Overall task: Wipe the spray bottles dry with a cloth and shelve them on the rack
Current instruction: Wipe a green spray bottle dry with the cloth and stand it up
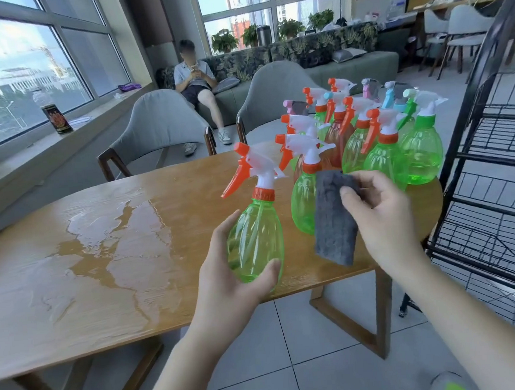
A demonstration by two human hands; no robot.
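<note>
The left hand [234,275] is gripping a green spray bottle [255,240] by its lower body, thumb curled across the front, holding it tilted above the near edge of the table [73,283]; the bottle is looking empty, clear green plastic with a white head and orange trigger. The right hand [379,213] is pinching a folded grey cloth [334,217], which is hanging just beside the bottle without touching it as far as I can tell. Behind them a cluster of spray bottles [377,143] is standing on the far right end of the table, mostly green, a couple orange-brown, with pink and blue ones at the back; roughly a dozen, but they are overlapping too much for an exact count. One green bottle on the right is showing a little liquid at the bottom. A wide puddle of water [115,232] is spreading over the table's left half. The black wire rack [492,178] is standing to the right, cut off by the frame edge. A person [197,86] is sitting on the sofa [363,65] beyond two grey chairs [159,122].
</note>
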